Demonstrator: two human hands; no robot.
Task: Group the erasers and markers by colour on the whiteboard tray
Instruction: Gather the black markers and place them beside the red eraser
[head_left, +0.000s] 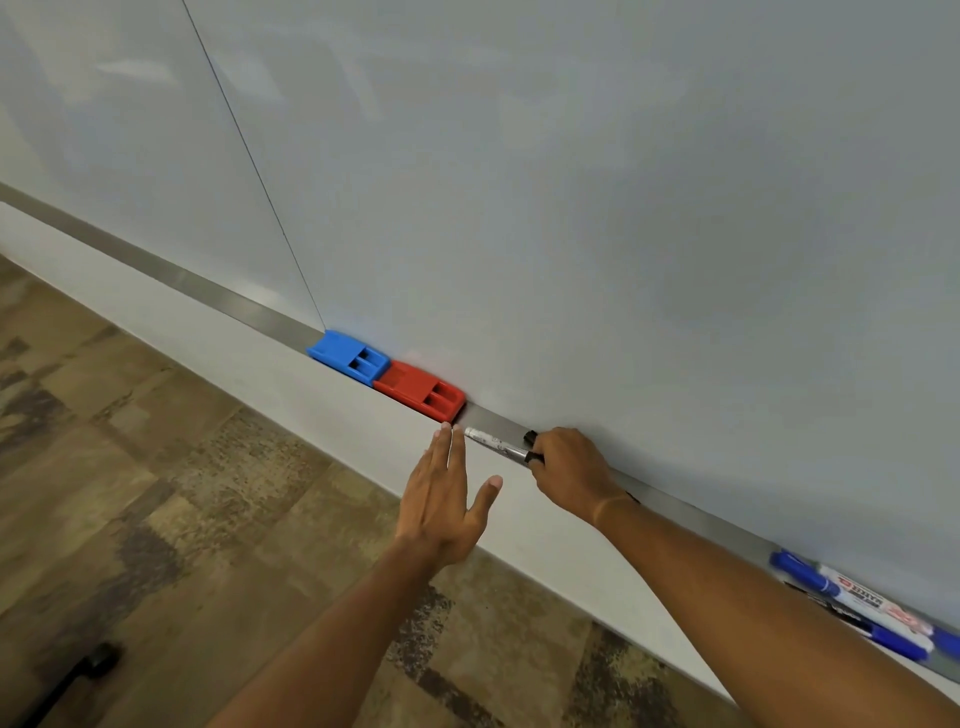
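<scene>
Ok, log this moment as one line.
right hand: grips black marker on tray | left hand: open | red eraser touching blue eraser

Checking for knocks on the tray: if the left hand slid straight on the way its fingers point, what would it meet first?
Probably the red eraser. The left hand is flat and open, its fingertips just short of the eraser's near end, beside the marker in the right hand. Depth is unclear, so it might pass below the tray.

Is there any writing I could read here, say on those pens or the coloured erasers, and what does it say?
Nothing can be read for certain.
Pen in the right hand, black-capped: small dark print on the barrel, too blurred to read.
Red-labelled pen among the blue pens far right: red label with print, too smeared to read.
Blue eraser and red eraser: no writing visible.
</scene>
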